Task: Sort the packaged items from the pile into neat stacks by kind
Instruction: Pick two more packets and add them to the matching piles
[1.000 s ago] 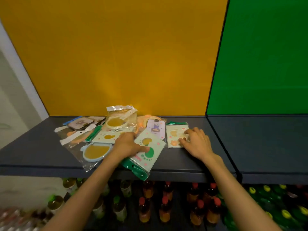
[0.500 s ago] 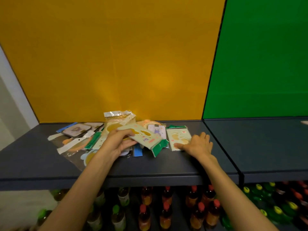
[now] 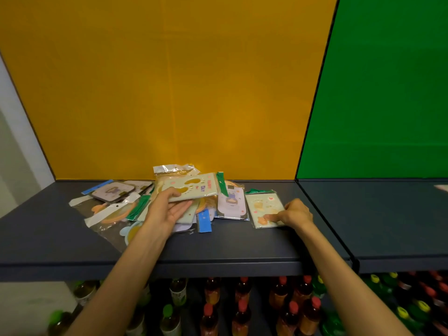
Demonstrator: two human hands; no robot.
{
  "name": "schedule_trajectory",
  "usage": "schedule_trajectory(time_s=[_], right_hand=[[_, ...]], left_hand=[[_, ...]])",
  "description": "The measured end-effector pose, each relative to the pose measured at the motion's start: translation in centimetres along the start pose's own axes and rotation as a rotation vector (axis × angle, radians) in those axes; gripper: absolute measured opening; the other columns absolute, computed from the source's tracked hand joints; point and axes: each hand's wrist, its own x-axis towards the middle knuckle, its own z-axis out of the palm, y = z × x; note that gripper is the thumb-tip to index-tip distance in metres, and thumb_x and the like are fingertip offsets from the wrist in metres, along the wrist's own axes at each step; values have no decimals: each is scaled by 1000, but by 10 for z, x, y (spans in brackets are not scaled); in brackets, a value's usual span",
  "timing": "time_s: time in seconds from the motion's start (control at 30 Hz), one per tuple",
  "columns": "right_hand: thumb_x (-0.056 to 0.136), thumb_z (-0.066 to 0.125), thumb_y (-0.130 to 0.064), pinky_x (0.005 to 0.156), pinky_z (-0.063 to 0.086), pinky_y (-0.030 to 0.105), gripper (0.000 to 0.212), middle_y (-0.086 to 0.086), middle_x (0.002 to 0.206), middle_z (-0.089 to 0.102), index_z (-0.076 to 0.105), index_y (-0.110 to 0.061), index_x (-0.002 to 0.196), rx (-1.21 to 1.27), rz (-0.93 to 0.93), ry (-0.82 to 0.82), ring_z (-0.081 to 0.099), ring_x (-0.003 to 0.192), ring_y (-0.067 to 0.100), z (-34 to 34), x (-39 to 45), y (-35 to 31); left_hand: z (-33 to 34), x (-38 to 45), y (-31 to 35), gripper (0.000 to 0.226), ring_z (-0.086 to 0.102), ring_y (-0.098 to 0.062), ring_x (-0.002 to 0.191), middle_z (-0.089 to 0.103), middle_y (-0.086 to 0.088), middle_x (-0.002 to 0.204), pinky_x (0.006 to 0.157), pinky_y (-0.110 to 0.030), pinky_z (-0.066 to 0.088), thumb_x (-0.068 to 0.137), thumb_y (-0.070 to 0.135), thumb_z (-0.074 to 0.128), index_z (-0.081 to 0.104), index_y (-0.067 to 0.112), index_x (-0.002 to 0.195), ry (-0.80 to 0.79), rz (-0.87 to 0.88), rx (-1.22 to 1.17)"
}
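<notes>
The left hand [image 3: 167,209] held a flat pale-green card pack [image 3: 191,187] with a green header strip, thumb on top and fingers spread beneath, lifted clear above the pile [image 3: 135,204]. That pile was a loose heap of glossy cellophane sleeves, white and blue header tabs, orange ring shapes and rounded-corner cards, lying on the matte dark grey shelf [image 3: 242,243] toward its left. The right hand [image 3: 294,214] rested on a second green pack [image 3: 263,207] lying flat and apart at the pile's right; its forefinger pressed straight on the wrapper, the other fingers curled. Just left of it lay a lilac card [image 3: 232,202] in crinkled plastic. Behind stood a smooth yellow panel [image 3: 169,88] and a green panel [image 3: 388,93]; below, capped bottles [image 3: 242,311] stood in rows
</notes>
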Motion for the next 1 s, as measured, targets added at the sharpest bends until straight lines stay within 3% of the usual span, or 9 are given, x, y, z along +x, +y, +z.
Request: schedule_trajectory(time_s=[0.1, 0.23, 0.3, 0.4, 0.47, 0.57, 0.77, 0.93, 1.0], right_hand=[[45, 93, -54, 52, 35, 31, 74, 9, 92, 67, 63, -5, 92, 56, 7, 4, 63, 90, 27, -6, -12, -7], [43, 96, -43, 75, 54, 39, 71, 7, 95, 69, 64, -3, 92, 224, 22, -9, 65, 93, 27, -5, -10, -7], [49, 94, -41, 82, 57, 42, 61, 6, 96, 71, 65, -8, 93, 286, -14, -11, 67, 92, 26, -2, -9, -3], [80, 78, -29, 71, 61, 40, 28, 10, 102, 71, 63, -10, 94, 421, -60, 2, 69, 88, 25, 0, -19, -4], [92, 63, -19, 64, 62, 40, 16, 15, 107, 68, 59, -6, 101, 574, -43, -33, 69, 87, 26, 0, -27, -6], [99, 49, -9, 55, 60, 34, 13, 15, 103, 64, 52, -1, 109, 720, -17, -57, 68, 82, 26, -4, -43, -10], [99, 40, -1, 56, 61, 37, 20, 10, 96, 64, 54, -6, 112, 835, 0, -62, 66, 84, 26, -13, -74, -2], [100, 47, -5, 57, 61, 34, 18, 13, 100, 68, 56, -1, 114, 905, -24, -6, 68, 86, 25, -32, -89, 22], [100, 47, -6, 55, 60, 32, 19, 17, 104, 69, 58, 4, 113, 910, -27, 29, 68, 87, 26, -44, -94, 37]], left_hand=[[-1, 1, 0, 37, 70, -36, 96, 70, -22, 107, 74, -41, 61, 81, -13, 58, 56, 8, 111, -31, -19, -44], [-1, 2, 0, 14, 69, -40, 97, 67, -29, 110, 72, -46, 60, 94, 1, 56, 57, 6, 106, -32, -52, -71], [-3, 5, 0, 14, 67, -41, 97, 64, -31, 113, 74, -49, 58, 99, 10, 52, 56, 5, 111, -11, -65, -111], [-6, 8, 1, 29, 66, -40, 100, 64, -28, 113, 78, -49, 60, 98, 14, 54, 51, 6, 127, 9, -66, -178], [-7, 8, 2, 28, 62, -38, 106, 62, -24, 117, 84, -47, 58, 97, 10, 55, 52, 7, 124, 8, -67, -183], [-7, 3, 2, 17, 65, -35, 104, 65, -21, 115, 83, -44, 60, 92, -2, 54, 56, 8, 106, -42, -68, -142], [5, -7, -8, 30, 75, -22, 76, 73, -17, 101, 58, -29, 62, 77, -16, 62, 61, 2, 100, -116, -47, 40], [21, -10, -30, 20, 71, -28, 89, 71, -19, 101, 67, -36, 63, 89, 0, 57, 58, 6, 109, -223, -111, 7], [34, -13, -42, 23, 69, -30, 90, 69, -20, 101, 79, -41, 58, 95, 8, 52, 55, 4, 117, -256, -147, -1]])
